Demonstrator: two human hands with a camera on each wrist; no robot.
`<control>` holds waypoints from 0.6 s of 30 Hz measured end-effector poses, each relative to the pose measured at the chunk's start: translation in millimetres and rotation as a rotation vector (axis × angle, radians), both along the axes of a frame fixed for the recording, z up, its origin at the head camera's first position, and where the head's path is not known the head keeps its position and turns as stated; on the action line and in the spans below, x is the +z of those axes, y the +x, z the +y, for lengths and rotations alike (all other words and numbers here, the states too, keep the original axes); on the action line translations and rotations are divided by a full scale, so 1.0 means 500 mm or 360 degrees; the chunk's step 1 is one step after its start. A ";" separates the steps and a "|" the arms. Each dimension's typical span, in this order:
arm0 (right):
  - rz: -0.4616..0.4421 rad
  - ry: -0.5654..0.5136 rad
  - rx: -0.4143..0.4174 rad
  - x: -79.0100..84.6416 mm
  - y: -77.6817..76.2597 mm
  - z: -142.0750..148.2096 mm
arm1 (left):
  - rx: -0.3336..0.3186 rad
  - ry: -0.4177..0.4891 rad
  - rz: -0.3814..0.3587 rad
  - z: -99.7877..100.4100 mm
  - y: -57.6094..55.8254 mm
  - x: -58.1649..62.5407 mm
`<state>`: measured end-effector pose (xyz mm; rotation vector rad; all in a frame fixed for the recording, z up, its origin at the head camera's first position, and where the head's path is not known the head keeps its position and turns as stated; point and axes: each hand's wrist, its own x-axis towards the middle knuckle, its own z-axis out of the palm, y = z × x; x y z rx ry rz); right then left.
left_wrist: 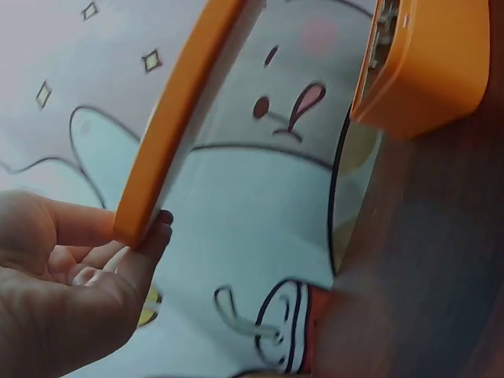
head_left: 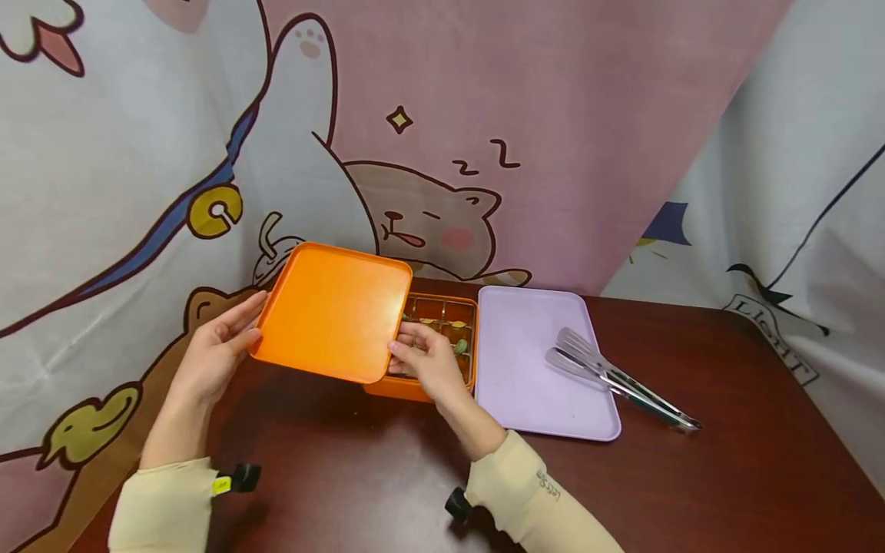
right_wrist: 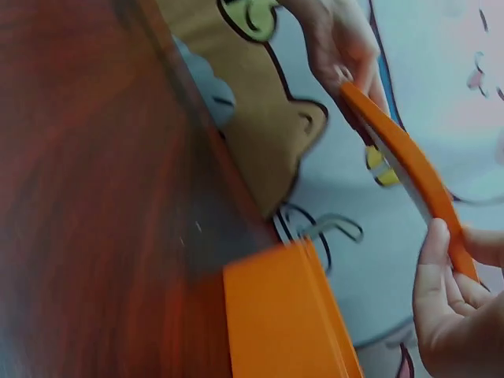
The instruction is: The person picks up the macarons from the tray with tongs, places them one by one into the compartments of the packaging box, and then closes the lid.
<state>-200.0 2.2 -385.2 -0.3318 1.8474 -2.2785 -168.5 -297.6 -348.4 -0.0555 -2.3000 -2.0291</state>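
Note:
Both hands hold a flat orange lid (head_left: 332,311), raised and tilted over the left part of an orange divided box (head_left: 397,389). My left hand (head_left: 210,357) pinches the lid's left edge between thumb and fingers, as the left wrist view also shows. At the opposite edge my right hand (head_left: 429,361) grips with the thumb on top and fingers beneath. The lid hides much of the box. Its visible compartments hold small yellowish pieces (head_left: 458,325) and a green piece (head_left: 460,346).
Right of the box lies a pale purple tray (head_left: 512,384). Metal tongs (head_left: 622,380) rest across its right edge, handles reaching onto the dark red-brown table (head_left: 726,461). A cartoon-printed curtain (head_left: 553,153) hangs behind and along the left.

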 end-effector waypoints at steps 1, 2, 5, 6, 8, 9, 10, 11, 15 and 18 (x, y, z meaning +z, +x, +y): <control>-0.0007 0.0015 -0.0023 0.002 -0.004 0.012 | 0.0006 0.0013 0.0021 0.013 -0.005 0.001; -0.0013 0.0025 -0.0046 0.004 -0.008 0.024 | 0.0014 0.0050 0.0036 0.026 -0.010 0.001; 0.0005 0.0061 -0.0108 0.008 -0.018 0.056 | 0.0081 0.0184 0.0059 0.060 -0.026 -0.002; 0.0020 0.0076 -0.0134 0.010 -0.021 0.065 | 0.0119 0.0225 0.0065 0.071 -0.032 -0.003; 0.0053 0.0112 -0.0192 0.014 -0.026 0.084 | 0.0181 0.0279 0.0079 0.092 -0.044 -0.004; 0.0075 0.0134 -0.0226 0.016 -0.029 0.093 | 0.0211 0.0287 0.0090 0.103 -0.050 -0.004; 0.0091 0.0148 -0.0261 0.019 -0.032 0.102 | 0.0236 0.0299 0.0102 0.113 -0.056 -0.003; 0.0117 0.0161 -0.0301 0.021 -0.035 0.110 | 0.0261 0.0282 0.0121 0.124 -0.061 -0.001; 0.0206 0.0196 -0.0465 0.031 -0.047 0.139 | 0.0293 0.0279 0.0210 0.159 -0.080 0.011; 0.0260 0.0211 -0.0576 0.038 -0.050 0.156 | 0.0277 0.0323 0.0277 0.180 -0.090 0.020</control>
